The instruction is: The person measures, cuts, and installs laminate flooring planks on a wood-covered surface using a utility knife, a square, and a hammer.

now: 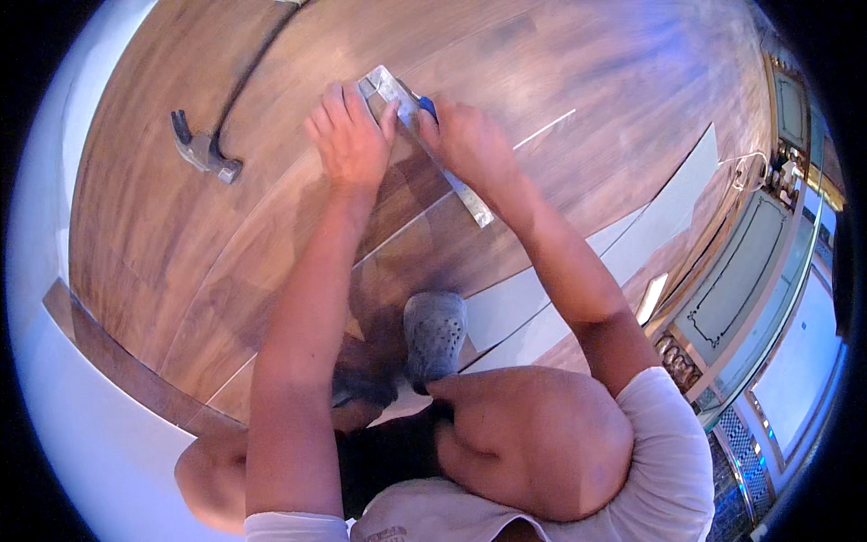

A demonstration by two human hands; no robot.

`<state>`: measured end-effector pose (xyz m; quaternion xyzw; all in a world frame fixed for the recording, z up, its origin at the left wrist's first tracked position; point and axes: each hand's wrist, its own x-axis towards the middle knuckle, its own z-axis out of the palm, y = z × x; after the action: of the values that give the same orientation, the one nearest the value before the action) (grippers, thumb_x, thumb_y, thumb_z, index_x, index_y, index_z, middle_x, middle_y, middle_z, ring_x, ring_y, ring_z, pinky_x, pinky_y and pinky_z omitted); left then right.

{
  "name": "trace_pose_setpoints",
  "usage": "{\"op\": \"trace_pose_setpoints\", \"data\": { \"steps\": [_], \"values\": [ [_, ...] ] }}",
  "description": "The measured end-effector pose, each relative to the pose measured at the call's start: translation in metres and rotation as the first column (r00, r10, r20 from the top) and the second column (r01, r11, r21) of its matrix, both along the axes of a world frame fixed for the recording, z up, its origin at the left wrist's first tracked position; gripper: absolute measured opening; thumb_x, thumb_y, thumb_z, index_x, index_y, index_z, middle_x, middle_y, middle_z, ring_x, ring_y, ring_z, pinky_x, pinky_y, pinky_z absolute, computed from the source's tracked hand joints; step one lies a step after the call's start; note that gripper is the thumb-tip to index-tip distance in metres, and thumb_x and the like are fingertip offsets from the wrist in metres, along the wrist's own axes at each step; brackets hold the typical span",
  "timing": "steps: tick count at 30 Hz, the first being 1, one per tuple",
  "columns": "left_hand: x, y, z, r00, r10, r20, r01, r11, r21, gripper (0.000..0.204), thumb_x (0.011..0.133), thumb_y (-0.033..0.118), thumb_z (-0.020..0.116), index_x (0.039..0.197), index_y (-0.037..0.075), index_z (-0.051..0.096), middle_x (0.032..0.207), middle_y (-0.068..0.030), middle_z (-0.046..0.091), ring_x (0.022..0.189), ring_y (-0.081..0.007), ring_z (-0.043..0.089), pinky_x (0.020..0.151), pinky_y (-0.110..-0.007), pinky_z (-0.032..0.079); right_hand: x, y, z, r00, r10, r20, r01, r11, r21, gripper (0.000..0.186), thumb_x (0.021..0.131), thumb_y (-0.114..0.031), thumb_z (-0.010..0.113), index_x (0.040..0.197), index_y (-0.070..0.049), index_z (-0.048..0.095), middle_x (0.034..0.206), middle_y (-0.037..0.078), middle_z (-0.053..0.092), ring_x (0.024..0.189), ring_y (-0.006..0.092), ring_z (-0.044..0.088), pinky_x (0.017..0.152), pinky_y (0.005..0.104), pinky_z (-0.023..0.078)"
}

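Observation:
A flat metal square [470, 200] lies slantwise over the wood-look floor planks in front of me. My left hand [348, 135] is at its far end, fingers bent over the end and thumb against the blade's edge. On the other side of the blade, my right hand [468, 149] is closed round a small tool with a blue end [428, 108]. The fist hides most of that tool, so its kind cannot be made out. To the left of my left hand, a claw hammer [206, 154] rests on the planks.
Wood-look flooring [280, 208] spreads around me. My shoe [435, 330] stands on it between my arms. Pale grey sheet [533, 312] lies to the right, beside ornate panelled furniture [741, 271]. A white wall [99, 406] with a brown baseboard [135, 366] bounds the left.

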<state>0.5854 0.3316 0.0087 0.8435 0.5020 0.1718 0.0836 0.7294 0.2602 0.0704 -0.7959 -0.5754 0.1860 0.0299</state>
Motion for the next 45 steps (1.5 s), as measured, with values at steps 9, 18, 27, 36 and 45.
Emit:
{"op": "trace_pose_setpoints", "data": {
  "steps": [9, 18, 27, 36, 45],
  "values": [
    [0.000, 0.000, -0.009, 1.000, -0.016, -0.014, 0.017, 0.998, 0.060, 0.065, 0.082, 0.046, 0.075, 0.122, 0.000, 0.053, 0.123, -0.0174, 0.052, 0.105, -0.0353, 0.050, 0.090, -0.049, 0.038, 0.010, -0.058, 0.029, 0.995, -0.013, -0.094, -0.010, 0.969, -0.245, 0.028, 0.097, -0.031, 0.056, 0.090, -0.003, 0.055, 0.075, 0.021, 0.067, 0.068, 0.0433, 0.066, 0.060, 0.0530, 0.053],
    [-0.001, 0.000, -0.004, 0.999, -0.037, 0.020, 0.035, 0.997, 0.070, 0.063, 0.082, 0.047, 0.075, 0.119, 0.000, 0.056, 0.122, -0.0173, 0.053, 0.106, -0.0348, 0.050, 0.092, -0.049, 0.038, 0.005, -0.144, 0.035, 0.998, -0.059, -0.016, 0.051, 0.950, -0.308, 0.028, 0.099, -0.031, 0.053, 0.095, -0.003, 0.054, 0.075, 0.019, 0.067, 0.067, 0.0394, 0.068, 0.060, 0.0513, 0.055],
    [0.001, -0.001, 0.002, 0.997, 0.016, 0.078, -0.020, 0.999, 0.041, 0.050, 0.085, 0.037, 0.074, 0.119, 0.003, 0.059, 0.118, -0.0162, 0.056, 0.109, -0.0348, 0.051, 0.095, -0.048, 0.038, -0.001, -0.176, 0.020, 0.992, -0.114, 0.048, 0.121, 0.970, -0.209, 0.026, 0.097, -0.032, 0.057, 0.099, -0.006, 0.057, 0.087, 0.017, 0.068, 0.072, 0.0385, 0.068, 0.061, 0.0492, 0.056],
    [-0.051, 0.004, -0.001, 0.994, -0.061, 0.095, 0.057, 0.998, 0.039, 0.027, 0.090, 0.019, 0.067, 0.112, 0.005, 0.063, 0.112, -0.0170, 0.059, 0.104, -0.0371, 0.053, 0.091, -0.049, 0.040, 0.022, -0.219, 0.014, 0.959, -0.281, -0.024, 0.279, 0.958, -0.068, 0.037, 0.097, -0.037, 0.061, 0.117, -0.005, 0.062, 0.108, 0.020, 0.066, 0.100, 0.0398, 0.064, 0.084, 0.0476, 0.053],
    [-0.106, -0.122, 0.036, 0.982, -0.041, 0.182, 0.125, 0.870, -0.477, 0.041, 0.087, 0.022, 0.073, 0.120, 0.002, 0.060, 0.119, -0.0216, 0.059, 0.113, -0.0410, 0.055, 0.096, -0.052, 0.043, 0.151, -0.019, -0.025, 0.950, -0.238, 0.202, 0.140, 0.904, 0.403, 0.043, 0.093, -0.037, 0.058, 0.107, 0.003, 0.066, 0.097, 0.028, 0.067, 0.093, 0.0450, 0.064, 0.085, 0.0508, 0.052]
  ]
}}
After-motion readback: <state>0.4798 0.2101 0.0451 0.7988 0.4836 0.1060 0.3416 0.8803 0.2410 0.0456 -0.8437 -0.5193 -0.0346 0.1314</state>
